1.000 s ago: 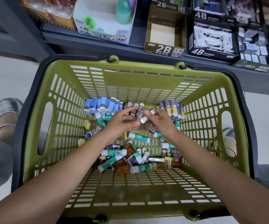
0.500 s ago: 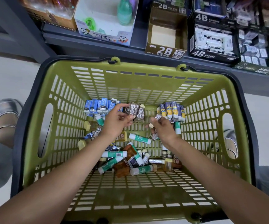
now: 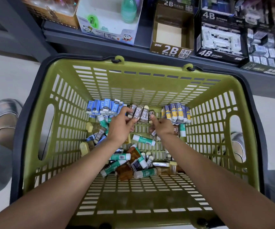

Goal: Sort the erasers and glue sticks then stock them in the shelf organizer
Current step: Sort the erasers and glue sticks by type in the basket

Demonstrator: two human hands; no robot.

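1. Two hands reach into the green basket (image 3: 151,95): left hand (image 3: 122,125) pinches brown 2B erasers (image 3: 139,113), long axes toward the far wall; right hand (image 3: 160,127), thumb raised, grip unclear.
2. Glue sticks (image 3: 143,140) lie scattered, pointing variously.
3. Beyond, a shelf (image 3: 92,43) carries an open 2B box (image 3: 172,30); pale floor (image 3: 7,76) beneath.
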